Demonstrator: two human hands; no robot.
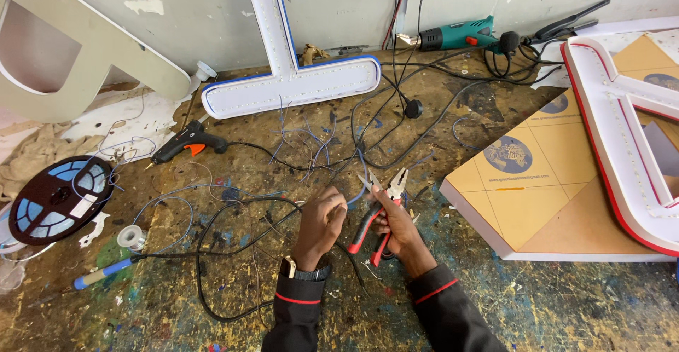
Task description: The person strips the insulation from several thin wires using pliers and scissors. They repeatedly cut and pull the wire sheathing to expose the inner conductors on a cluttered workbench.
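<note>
Apparently we were stripping a thin wire (356, 198): left hand (320, 223) pinched it, right hand (400, 230) clamped red-handled pliers (382, 207); next needed a steady pull.

A paint-spattered wooden workbench (552, 302) carries tangled black cables (226, 253) at its centre. At nine o'clock lies a reel of LED strip (60, 198), with a black glue gun (185, 142) at ten and a blue-edged channel letter (290, 87) at twelve. At three lies a tan board (537, 196), and a blue-handled soldering iron (102, 273) at eight.
</note>
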